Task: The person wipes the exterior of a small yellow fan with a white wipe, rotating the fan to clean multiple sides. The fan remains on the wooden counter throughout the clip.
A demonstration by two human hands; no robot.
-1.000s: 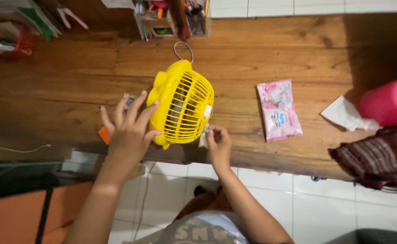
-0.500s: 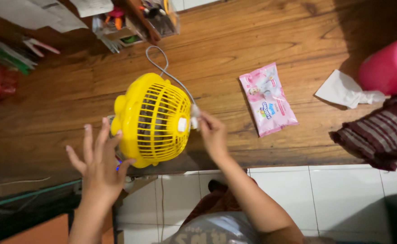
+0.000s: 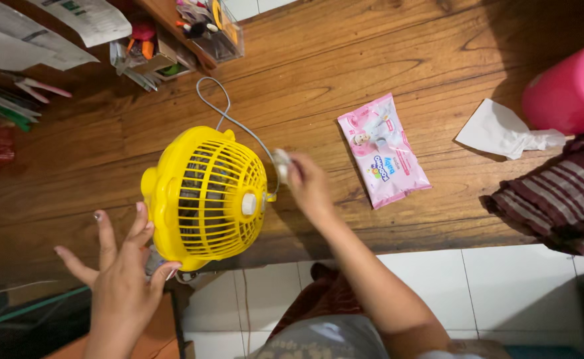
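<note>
pink wipes pack point(image 3: 383, 151), white tissue point(image 3: 499, 132), pink bucket point(image 3: 566, 90), striped dark cloth point(image 3: 561, 199) on the wooden table point(image 3: 345, 60)

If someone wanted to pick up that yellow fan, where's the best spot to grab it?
Probably the solid rim of the yellow fan, from its left side, where the left hand already steadies it. The front is a thin grille that fingers could slip into, and the right hand is wiping at the right edge with a white wipe. The grey cord trails behind.
</note>
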